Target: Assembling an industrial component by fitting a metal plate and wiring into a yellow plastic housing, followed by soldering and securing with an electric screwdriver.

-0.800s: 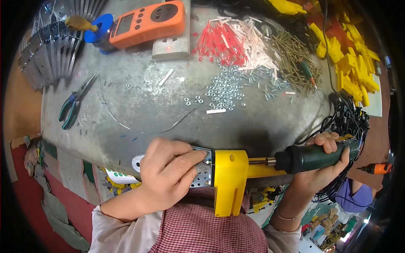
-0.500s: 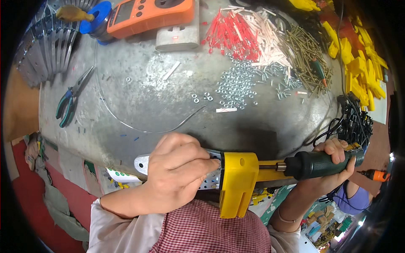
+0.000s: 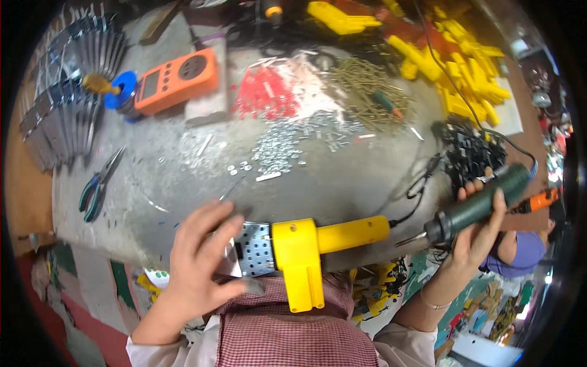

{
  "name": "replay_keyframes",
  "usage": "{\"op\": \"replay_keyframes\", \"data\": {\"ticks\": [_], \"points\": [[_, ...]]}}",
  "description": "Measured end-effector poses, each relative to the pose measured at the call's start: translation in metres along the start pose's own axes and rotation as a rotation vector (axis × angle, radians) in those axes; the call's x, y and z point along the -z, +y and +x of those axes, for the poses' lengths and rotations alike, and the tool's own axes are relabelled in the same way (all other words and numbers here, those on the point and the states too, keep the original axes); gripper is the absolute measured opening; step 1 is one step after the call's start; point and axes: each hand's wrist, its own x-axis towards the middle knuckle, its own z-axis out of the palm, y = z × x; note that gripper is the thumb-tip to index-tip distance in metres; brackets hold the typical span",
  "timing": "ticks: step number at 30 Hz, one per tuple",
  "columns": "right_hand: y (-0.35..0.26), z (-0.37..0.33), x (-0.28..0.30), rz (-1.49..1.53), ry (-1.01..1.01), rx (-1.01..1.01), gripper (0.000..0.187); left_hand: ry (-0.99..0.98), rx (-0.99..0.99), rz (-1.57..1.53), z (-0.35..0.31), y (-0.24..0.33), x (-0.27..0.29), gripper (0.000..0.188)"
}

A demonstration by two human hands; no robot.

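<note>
At the table's near edge lies a device with a yellow plastic body and handle (image 3: 299,263) and a perforated metal plate (image 3: 255,251). A black cord runs out of the handle's right end. My left hand (image 3: 199,263) is at the plate's left end, fingers and thumb spread apart and slightly blurred; it partly hides the metal there. To the right, my right hand (image 3: 474,226) is wrapped round a dark green electric screwdriver (image 3: 483,205). The screwdriver's bit points left and down, apart from the yellow handle.
Long-nose pliers (image 3: 95,186) lie at left. Farther back are an orange meter (image 3: 177,82), a blue spool (image 3: 125,92), and piles of nuts (image 3: 275,150), red sleeves (image 3: 263,92) and long screws (image 3: 373,92). Yellow plastic parts (image 3: 458,67) and black cords (image 3: 471,147) are heaped at right.
The screwdriver has drawn back right from the yellow body, baring the handle. My left hand has loosened from a closed grip on the metal part and spread its fingers. The view has shifted.
</note>
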Motion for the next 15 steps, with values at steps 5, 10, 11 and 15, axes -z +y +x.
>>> {"op": "replay_keyframes", "data": {"ticks": [5, 10, 11, 15], "points": [[0.012, 0.037, 0.103, -1.539, -0.076, 0.446, 0.051, -0.115, -0.122, 0.194, -0.019, 0.010, 0.001, 0.060], [0.013, 0.048, 0.015, -1.704, -0.163, 0.477, 0.040, -0.018, -0.379, 0.334, -0.031, 0.002, 0.011, 0.042], [0.031, 0.069, 0.012, -1.890, -0.242, 0.505, 0.045, 0.042, -0.427, 0.336, -0.033, 0.000, 0.013, 0.038], [0.038, 0.085, -0.023, -1.373, -0.201, 0.438, 0.035, 0.095, -0.405, 0.393, -0.042, -0.008, 0.038, 0.025]]}}
